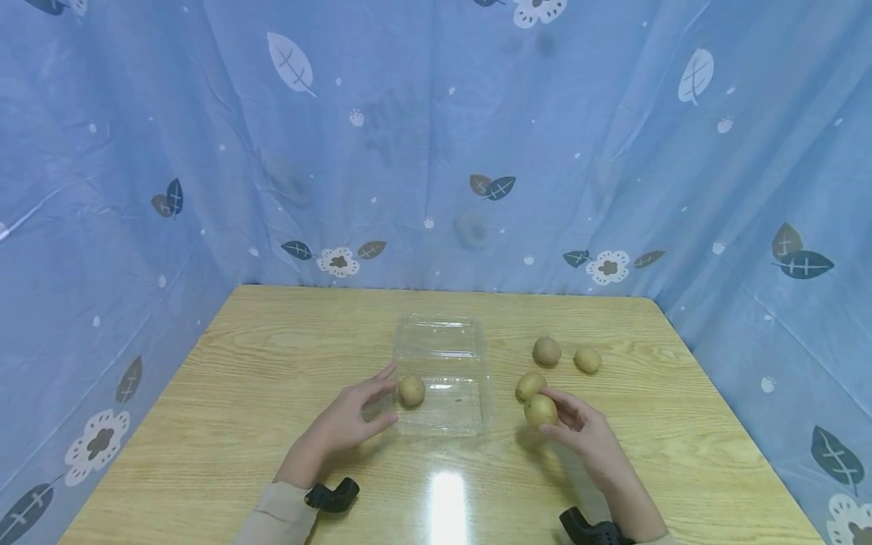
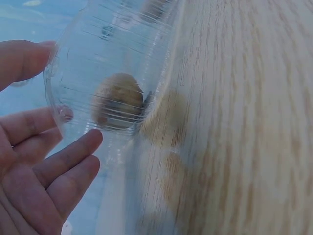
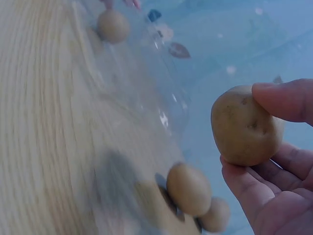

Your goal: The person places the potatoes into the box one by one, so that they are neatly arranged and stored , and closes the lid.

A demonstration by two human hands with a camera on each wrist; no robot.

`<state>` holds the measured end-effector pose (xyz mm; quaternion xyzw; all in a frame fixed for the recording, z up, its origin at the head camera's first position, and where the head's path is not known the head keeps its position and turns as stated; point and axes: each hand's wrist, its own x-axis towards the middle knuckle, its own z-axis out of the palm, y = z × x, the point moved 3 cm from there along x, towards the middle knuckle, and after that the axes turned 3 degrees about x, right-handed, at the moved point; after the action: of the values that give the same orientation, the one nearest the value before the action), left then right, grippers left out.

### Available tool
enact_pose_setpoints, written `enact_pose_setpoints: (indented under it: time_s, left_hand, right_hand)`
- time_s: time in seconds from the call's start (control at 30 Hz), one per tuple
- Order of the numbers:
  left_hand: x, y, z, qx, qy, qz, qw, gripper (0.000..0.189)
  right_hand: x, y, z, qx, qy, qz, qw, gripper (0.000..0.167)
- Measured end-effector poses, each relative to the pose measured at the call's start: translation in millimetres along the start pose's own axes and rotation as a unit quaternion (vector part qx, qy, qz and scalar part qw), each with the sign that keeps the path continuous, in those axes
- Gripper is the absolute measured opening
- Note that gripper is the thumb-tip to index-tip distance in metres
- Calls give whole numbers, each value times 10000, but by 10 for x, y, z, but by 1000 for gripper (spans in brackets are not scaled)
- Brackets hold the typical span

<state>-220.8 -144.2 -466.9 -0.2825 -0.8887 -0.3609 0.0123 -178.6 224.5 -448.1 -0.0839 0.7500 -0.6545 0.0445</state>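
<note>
A clear plastic clamshell box (image 1: 446,420) lies with its lid folded back near the middle of the table. One potato (image 1: 412,390) sits inside it at the left end. My left hand (image 1: 354,415) is at the box's left side, fingers spread and thumb at the rim; in the left wrist view the fingertips (image 2: 92,142) come right up to the clear wall. Between thumb and fingers my right hand (image 1: 584,431) pinches another potato (image 3: 247,126), raised above the table to the right of the box. Just behind that one lies a loose potato (image 1: 530,386).
Two more potatoes, a browner one (image 1: 547,351) and a paler one (image 1: 587,359), lie farther back on the right. The wooden table (image 1: 286,341) ends at a blue patterned curtain (image 1: 436,151) on the back and sides.
</note>
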Motion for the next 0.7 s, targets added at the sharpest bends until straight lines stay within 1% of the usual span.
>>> enact_pose_setpoints:
  time_s: [0.13,0.33,0.6,0.7]
  left_hand:
    - [-7,-1,2,-26,-4,-72,10000,56]
    - [-11,-3,4,-2,-6,-79,10000,56]
    - [-4,7,-4,59,-24,-28,10000,57]
    - [-1,13,-7,97,-2,-19,10000,57]
  right_hand:
    - [75,-32,91,236,-307,-116,9992,60]
    - [172,-75,235,342,-432,-279,9981,57]
    - [311,-147,452,495,-609,-137,9968,59]
    - [374,-168,536,609,-707,-166,9955,58]
